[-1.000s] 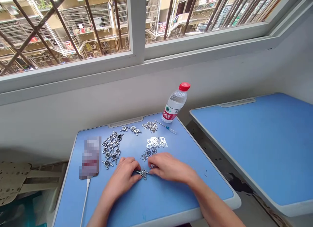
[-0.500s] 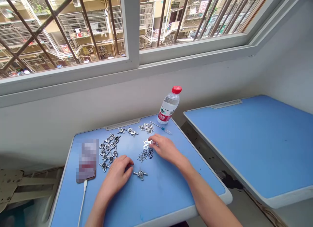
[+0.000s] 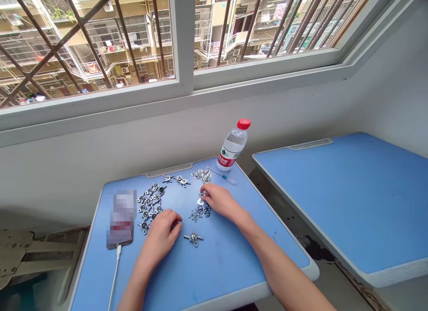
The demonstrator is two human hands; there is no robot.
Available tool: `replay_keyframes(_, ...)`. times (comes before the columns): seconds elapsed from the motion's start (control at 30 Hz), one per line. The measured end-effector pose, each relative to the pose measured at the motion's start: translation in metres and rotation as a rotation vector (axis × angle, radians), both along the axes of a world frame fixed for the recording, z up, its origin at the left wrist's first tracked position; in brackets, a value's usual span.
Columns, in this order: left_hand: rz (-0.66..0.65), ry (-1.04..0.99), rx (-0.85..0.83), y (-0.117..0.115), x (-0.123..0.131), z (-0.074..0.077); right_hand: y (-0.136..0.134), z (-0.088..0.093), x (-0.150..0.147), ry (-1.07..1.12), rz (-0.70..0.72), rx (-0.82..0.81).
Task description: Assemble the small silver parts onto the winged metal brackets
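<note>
My right hand [image 3: 219,200] is over the middle of the desk, its fingertips closed on a small flat metal plate [image 3: 200,201], partly hidden by them. Just below lie black rubber rings [image 3: 207,209] and a scatter of tiny screws [image 3: 195,215]. My left hand [image 3: 163,230] rests on the desk, thumb and curved fingers apart, holding nothing. To its right sits a single metal fitting [image 3: 193,237] with side arms and a thin upright pin. Several similar fittings with dark round centres [image 3: 148,201] are grouped beyond the left hand.
Behind the right hand are a pile of metal plates [image 3: 202,175], a thin blue-collared screwdriver [image 3: 224,177] and a water bottle [image 3: 232,146]. More metal parts [image 3: 181,180] lie at the back. A phone [image 3: 122,219] with a white cable [image 3: 114,275] is at left. A second blue desk [image 3: 351,199] stands right.
My right fingers have shifted slightly left over the flat plates and cover more of them. My left hand stays nearly still. The whole view has shifted a little.
</note>
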State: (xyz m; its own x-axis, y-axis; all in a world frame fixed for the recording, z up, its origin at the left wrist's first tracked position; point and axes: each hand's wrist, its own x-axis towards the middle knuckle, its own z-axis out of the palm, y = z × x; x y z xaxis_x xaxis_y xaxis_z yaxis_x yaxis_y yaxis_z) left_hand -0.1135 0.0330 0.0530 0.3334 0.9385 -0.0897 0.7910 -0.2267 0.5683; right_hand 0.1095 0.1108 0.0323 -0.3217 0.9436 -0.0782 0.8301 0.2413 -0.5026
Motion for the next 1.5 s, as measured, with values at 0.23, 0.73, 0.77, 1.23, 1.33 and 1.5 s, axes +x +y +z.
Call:
replay_keyframes(0.23,0.039,-0.056,0.017,-0.002,0.000,0.002,-0.005,0.011,0.002,0.091,-0.041,0.013)
replay_keyframes(0.73,0.139,-0.426,-0.130,-0.003,0.006,0.006,-0.050,0.020,-0.023,0.618,0.227,-0.254)
replay_keyframes(0.77,0.137,-0.443,-0.146,-0.003,0.006,0.005,-0.051,0.021,-0.024,0.617,0.228,-0.237)
replay_keyframes(1.23,0.168,-0.384,0.196,-0.006,0.013,-0.001,-0.054,0.018,-0.027,0.697,0.024,-0.216)
replay_keyframes(1.33,0.058,-0.249,0.403,-0.012,0.017,-0.004,-0.054,0.017,-0.028,0.749,0.049,-0.259)
replay_keyframes(1.5,-0.016,-0.245,0.439,-0.014,0.019,-0.011,-0.058,0.019,-0.030,0.734,0.090,-0.193)
